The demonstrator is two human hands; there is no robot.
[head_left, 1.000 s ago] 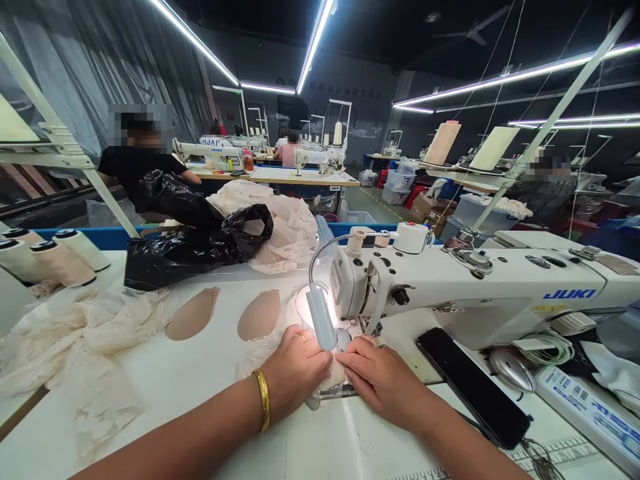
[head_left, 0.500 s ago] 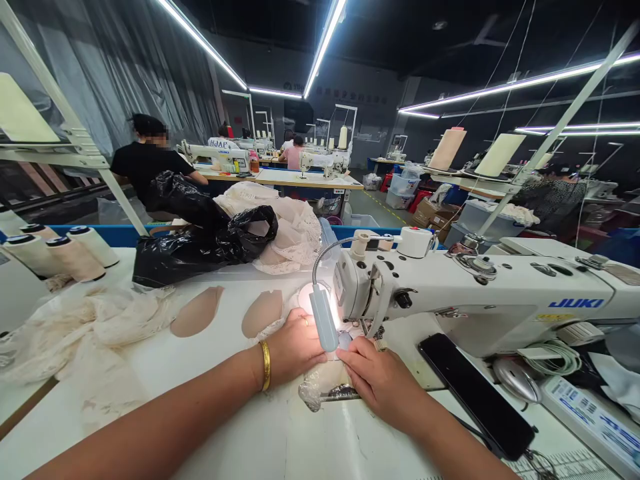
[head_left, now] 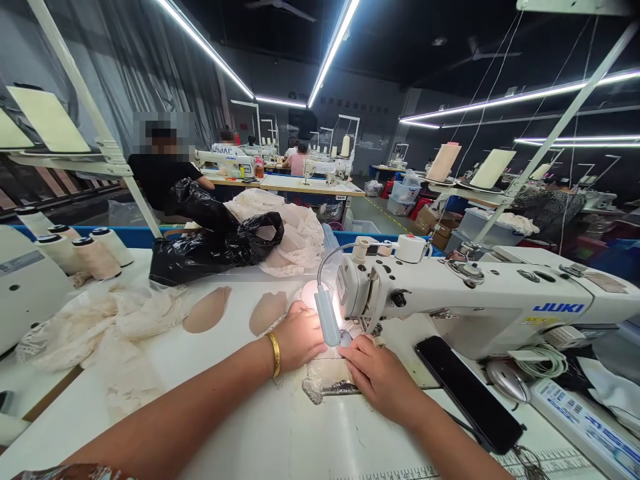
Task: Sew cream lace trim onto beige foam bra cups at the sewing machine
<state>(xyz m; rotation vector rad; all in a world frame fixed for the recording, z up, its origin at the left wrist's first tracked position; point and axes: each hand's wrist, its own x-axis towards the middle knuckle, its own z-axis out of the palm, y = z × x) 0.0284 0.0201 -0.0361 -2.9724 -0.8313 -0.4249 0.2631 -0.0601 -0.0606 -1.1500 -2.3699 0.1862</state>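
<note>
Left hand [head_left: 299,337]: lies flat, fingers down on the lace piece [head_left: 327,373], holding nothing.
Lace piece: on the table [head_left: 280,433], between both hands, under the sewing machine [head_left: 465,300] head.
Right hand [head_left: 383,375]: flat, fingertips pressing the lace's right edge beside the lamp [head_left: 326,317].

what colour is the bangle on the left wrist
Gold; the bangle shows best in the head view, just behind the left hand.
</note>
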